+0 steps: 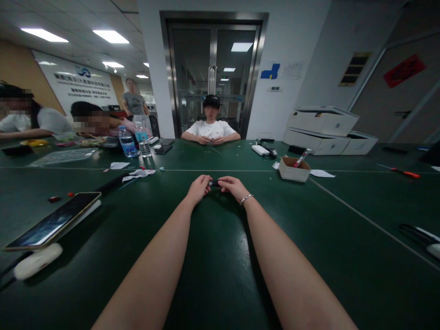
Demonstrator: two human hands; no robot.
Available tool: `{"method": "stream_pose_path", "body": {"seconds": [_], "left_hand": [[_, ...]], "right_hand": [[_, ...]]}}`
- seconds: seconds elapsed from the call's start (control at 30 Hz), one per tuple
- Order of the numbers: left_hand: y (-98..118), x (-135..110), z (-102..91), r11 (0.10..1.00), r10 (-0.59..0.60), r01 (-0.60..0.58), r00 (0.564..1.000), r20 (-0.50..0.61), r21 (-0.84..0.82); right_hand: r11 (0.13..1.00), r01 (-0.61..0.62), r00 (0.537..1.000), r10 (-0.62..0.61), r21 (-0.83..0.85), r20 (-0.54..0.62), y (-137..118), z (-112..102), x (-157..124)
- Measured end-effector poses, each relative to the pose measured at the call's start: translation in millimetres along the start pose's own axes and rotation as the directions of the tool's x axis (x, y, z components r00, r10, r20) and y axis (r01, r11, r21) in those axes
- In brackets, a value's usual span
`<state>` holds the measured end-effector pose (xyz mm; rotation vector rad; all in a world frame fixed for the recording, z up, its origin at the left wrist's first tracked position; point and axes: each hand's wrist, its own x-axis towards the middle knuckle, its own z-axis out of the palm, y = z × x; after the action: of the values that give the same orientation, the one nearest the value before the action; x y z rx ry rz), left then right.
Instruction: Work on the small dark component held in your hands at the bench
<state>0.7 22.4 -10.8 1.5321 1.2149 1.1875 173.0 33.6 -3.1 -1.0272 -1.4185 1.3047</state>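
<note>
Both my hands are stretched forward over the green table (213, 256), fingertips meeting at one small thing. It is a small black stick with a silvery end (214, 183), too small to name for certain. My left hand (199, 189) pinches the silvery end on the left. Thumb and fingers of my right hand (235, 187) close on the black end. A silver bracelet (246, 199) circles my right wrist. The fingers hide part of the stick.
A small open box (294, 169) stands right of my hands. A phone (57, 220) and a white rounded object (39, 261) lie left. Further off are bottles (128, 142), white boxes (319, 128) and a screwdriver (405, 173). A person (211, 128) sits opposite.
</note>
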Motion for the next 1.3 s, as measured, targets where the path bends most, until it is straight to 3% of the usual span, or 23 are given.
{"method": "stream_pose_path", "body": {"seconds": [0.33, 0.5, 0.67, 0.8, 0.97, 1.13, 1.2, 1.3], "left_hand": [[8.4, -5.6, 0.9, 0.998, 0.053, -0.054, 0.998, -0.032, -0.037], [10.4, -5.0, -1.4, 0.997, 0.023, -0.026, 0.999, -0.038, -0.069], [6.3, -1.5, -3.5, 0.991, 0.019, -0.025, 0.999, -0.045, -0.134], [7.7, -2.1, -2.9, 0.991, 0.021, -0.024, 0.999, -0.027, -0.135], [9.5, -3.0, -3.1, 0.988, 0.013, -0.018, 0.999, -0.034, -0.152], [8.4, -2.2, -3.0, 0.989, 0.017, -0.021, 0.999, -0.029, -0.149], [8.0, -1.9, -2.7, 0.988, 0.016, -0.020, 0.999, -0.030, -0.155], [9.1, -2.5, -2.0, 0.986, 0.002, -0.008, 0.999, -0.035, -0.168]], "right_hand": [[1.000, 0.014, 1.000, -0.014, -0.004, 0.001, 3.7, -0.9, 3.2], [0.996, 0.047, 0.998, -0.044, -0.073, 0.043, 2.4, -1.4, 1.4], [0.997, 0.040, 0.997, -0.044, 0.062, 0.057, -3.7, -0.3, -2.6], [1.000, 0.004, 0.998, -0.003, -0.013, 0.062, -4.6, 1.3, -2.8], [0.995, 0.076, 0.996, -0.079, 0.071, 0.045, -3.6, -0.3, -5.0], [0.999, 0.011, 0.999, -0.009, -0.037, 0.052, -4.8, 0.3, -4.0], [0.999, 0.054, 0.994, -0.054, 0.005, 0.098, -4.7, -0.7, -3.8], [0.994, 0.072, 0.994, -0.078, 0.087, 0.077, -3.5, -2.5, -4.0]]}}
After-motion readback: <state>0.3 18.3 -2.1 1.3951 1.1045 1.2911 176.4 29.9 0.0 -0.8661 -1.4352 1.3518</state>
